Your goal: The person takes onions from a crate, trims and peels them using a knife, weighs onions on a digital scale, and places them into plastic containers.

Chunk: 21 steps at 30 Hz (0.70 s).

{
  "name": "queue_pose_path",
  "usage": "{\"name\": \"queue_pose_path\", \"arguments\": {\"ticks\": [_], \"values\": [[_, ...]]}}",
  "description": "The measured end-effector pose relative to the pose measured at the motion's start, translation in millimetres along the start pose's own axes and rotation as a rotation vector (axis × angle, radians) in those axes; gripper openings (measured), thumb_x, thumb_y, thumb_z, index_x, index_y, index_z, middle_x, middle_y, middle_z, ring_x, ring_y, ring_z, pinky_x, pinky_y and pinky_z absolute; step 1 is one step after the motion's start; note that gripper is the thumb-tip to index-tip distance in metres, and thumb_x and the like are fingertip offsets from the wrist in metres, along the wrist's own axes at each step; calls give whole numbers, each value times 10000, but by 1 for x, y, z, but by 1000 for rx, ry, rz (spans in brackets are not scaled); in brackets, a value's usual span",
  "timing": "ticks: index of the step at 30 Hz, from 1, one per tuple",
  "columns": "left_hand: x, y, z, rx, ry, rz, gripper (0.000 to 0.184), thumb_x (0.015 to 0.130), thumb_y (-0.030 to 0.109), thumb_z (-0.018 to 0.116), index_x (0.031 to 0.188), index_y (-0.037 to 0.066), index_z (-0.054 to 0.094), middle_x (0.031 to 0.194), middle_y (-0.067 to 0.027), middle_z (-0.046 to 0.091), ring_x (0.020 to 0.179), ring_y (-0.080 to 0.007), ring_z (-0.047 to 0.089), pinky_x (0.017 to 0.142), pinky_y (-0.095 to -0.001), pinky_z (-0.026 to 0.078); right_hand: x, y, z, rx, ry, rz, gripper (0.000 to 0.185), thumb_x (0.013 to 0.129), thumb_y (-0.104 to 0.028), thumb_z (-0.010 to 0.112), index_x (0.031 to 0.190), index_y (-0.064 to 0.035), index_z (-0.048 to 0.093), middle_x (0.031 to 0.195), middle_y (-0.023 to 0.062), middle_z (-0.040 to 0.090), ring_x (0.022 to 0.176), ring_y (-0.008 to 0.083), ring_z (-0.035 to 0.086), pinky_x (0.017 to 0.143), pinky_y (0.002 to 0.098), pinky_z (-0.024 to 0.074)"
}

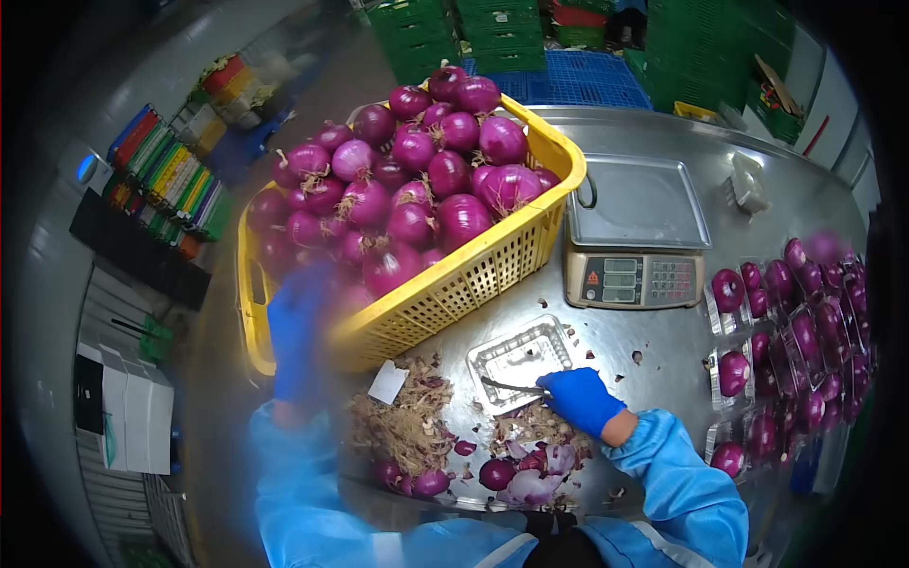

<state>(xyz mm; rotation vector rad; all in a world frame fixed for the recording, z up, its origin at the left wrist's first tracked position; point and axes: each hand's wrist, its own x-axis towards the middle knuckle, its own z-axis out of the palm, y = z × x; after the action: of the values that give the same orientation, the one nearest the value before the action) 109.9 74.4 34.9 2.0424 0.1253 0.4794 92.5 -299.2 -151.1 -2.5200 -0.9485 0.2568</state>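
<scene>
My right hand (584, 401), in a blue glove, is closed on a thin dark tool, probably a knife (511, 386), whose length lies over a clear plastic tray (519, 355). My left hand (303, 317), also gloved in blue, is smeared by motion at the near left corner of a yellow basket (454, 301); its fingers cannot be made out. Red onions (413, 223) are heaped in the basket. Below it are dry roots and trimmings (409, 431) with a white paper piece (388, 382) on top. Near the table's front edge lie an onion (497, 473) and loose skins (540, 480).
A weighing scale (639, 204) stands right of the basket. Packed trays of onions (805, 336) cover the table's right side, and a small clear stack of containers (748, 183) sits behind them. Green crates (502, 33) are stacked beyond the steel table (653, 407).
</scene>
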Motion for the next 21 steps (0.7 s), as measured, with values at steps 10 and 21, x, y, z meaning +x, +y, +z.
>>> {"name": "queue_pose_path", "arguments": {"ticks": [10,21], "values": [[54,6,10,-83,-29,-51,268,877,19,632,1144,-9,640,1082,-74,678,944,-123,622,806,-265,516,-16,-8,-34,152,412,107,274,744,-75,683,1005,-158,695,801,119,688,671,301,674,602,364,539],[220,-41,107,445,-243,275,435,820,161,727,1209,15,601,1165,-121,639,1057,-197,606,891,-323,490,-159,5,-15,193,676,870,185,778,-108,748,955,-65,711,785,149,676,686,300,677,601,333,508]]}}
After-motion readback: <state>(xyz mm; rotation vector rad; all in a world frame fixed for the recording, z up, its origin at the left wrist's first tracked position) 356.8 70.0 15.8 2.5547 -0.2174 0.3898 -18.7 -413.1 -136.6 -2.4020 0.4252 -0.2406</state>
